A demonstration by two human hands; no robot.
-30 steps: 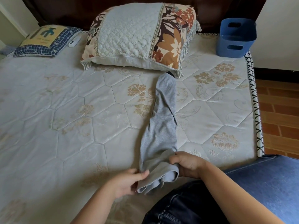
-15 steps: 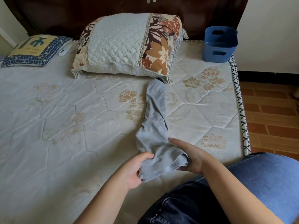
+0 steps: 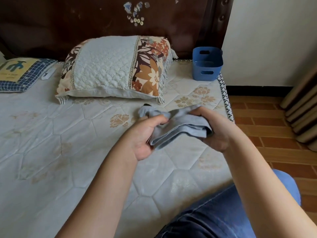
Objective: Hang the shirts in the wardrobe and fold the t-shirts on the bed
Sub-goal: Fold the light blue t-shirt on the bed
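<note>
A grey t-shirt [image 3: 181,127], folded into a narrow strip, is doubled over between my hands above the quilted mattress [image 3: 68,152]. My left hand [image 3: 145,136] grips its near left edge, thumb on top of the fabric. On the right side, my right hand [image 3: 216,131] holds the folded stack with fingers curled over its top and end. The shirt's far end [image 3: 145,109], with a dark collar tag showing, still lies on the mattress just below the pillow.
A large floral pillow [image 3: 113,69] leans on the dark headboard. A small blue-checked cushion [image 3: 18,71] lies at the far left. A blue plastic basket [image 3: 206,63] stands at the bed's back right corner. Brick floor [image 3: 267,121] runs along the right side. My jeans-clad knee [image 3: 223,212] rests on the bed's near edge.
Both hands have lifted the near end of the grey t-shirt and carried it toward the pillow, doubling the strip over. The view has tilted up toward the headboard.
</note>
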